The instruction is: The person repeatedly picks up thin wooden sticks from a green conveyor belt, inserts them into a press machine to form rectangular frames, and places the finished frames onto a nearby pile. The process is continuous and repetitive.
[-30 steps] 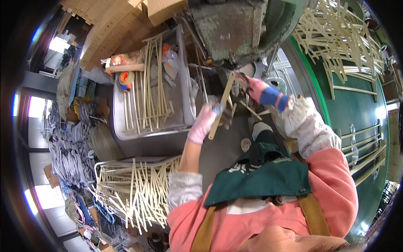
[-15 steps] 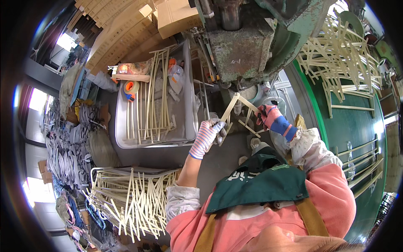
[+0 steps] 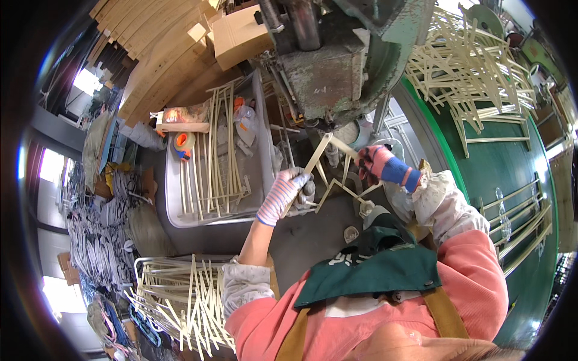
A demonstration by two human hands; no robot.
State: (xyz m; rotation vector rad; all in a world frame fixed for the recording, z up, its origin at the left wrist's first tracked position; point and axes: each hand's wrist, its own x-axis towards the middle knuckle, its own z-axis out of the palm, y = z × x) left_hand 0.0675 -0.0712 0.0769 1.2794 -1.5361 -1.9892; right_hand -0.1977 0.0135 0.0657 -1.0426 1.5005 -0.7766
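My left hand [image 3: 289, 191], in a striped work glove, grips the lower part of a pale wooden strip [image 3: 316, 157] that slants up toward the green machine [image 3: 337, 66]. My right hand [image 3: 373, 163], in a pink and blue glove, holds the strip's upper end right under the machine's head. More joined pale strips [image 3: 340, 189] hang in a zigzag between my hands, above the dark work surface.
A grey metal tray [image 3: 174, 213] on my left holds several long strips, a tape roll [image 3: 183, 142] and bags. A wire rack of strips [image 3: 174, 295] stands lower left. Piles of strips [image 3: 475, 66] lie on the green table at right. Wooden boards and a cardboard box [image 3: 238, 33] sit behind.
Both hands have shifted down and left with the strip, and the strip's top end now sits under the machine head. My right hand has come closer to the left.
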